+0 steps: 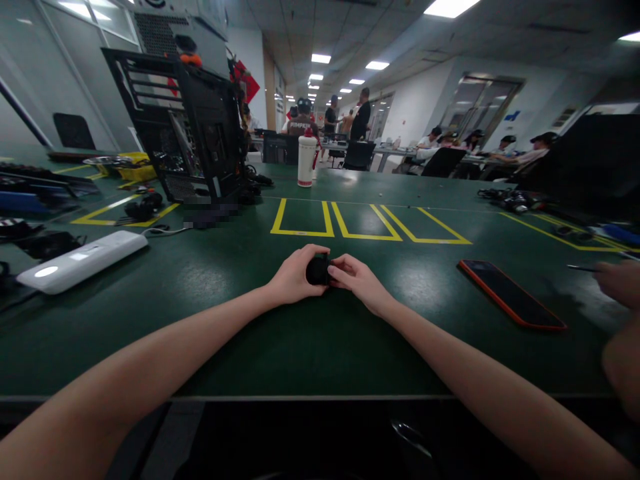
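A small black object [317, 270] is between my two hands, near the middle of the green table [320, 340]. My left hand [296, 275] curves round its left side, thumb below and fingers above. From the right, my right hand [353, 279] pinches at the object's right edge with its fingertips. What the object is in detail is too dark to tell. Yellow tape outlines [303, 233] lie on the table beyond my hands.
An orange-edged phone [513, 293] lies at right, near another person's hand [620, 280]. A white power strip [85, 260] and an open black computer case [195, 127] stand left. A white bottle [307, 160] is at the back; cables [515, 199] lie far right.
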The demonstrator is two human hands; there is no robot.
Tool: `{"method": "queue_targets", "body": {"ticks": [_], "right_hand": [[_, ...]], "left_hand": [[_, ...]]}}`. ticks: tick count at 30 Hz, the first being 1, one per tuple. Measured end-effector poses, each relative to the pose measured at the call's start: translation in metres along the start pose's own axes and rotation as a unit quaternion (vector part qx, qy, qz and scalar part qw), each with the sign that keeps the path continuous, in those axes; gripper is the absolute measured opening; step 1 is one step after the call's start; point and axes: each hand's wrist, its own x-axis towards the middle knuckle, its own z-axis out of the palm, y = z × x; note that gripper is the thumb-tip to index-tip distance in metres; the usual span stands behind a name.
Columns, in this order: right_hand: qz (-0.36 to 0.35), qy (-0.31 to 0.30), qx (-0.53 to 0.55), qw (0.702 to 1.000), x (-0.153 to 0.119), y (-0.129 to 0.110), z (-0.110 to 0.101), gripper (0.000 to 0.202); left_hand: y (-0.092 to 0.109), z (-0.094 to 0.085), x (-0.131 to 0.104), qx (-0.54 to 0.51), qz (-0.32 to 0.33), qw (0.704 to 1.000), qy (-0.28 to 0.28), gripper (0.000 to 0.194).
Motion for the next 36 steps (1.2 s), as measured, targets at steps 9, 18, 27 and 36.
{"method": "queue_targets", "body": {"ticks": [9, 18, 27, 36], "right_hand": [[-0.036, -0.032, -0.019, 0.999, 0.0002, 0.0001, -0.0073, 0.038], [-0.002, -0.012, 0.044, 0.999, -0.0001, -0.0023, -0.0042, 0.021], [-0.057, -0.019, -0.025, 0.998, 0.0009, -0.0044, -0.0057, 0.03], [-0.03, -0.007, -0.007, 0.999, 0.0006, -0.0027, -0.0043, 0.022]], "left_hand": [[0.0012, -0.0006, 0.0, 0.006, 0.003, 1.0, -0.004, 0.057], [0.0003, 0.0008, -0.0006, 0.013, 0.008, 1.0, 0.0, 0.06], [-0.0005, 0.0007, 0.0003, 0.006, 0.013, 1.0, 0.007, 0.058], [0.0005, 0.0002, 0.0003, 0.008, 0.006, 1.0, 0.002, 0.059]]}}
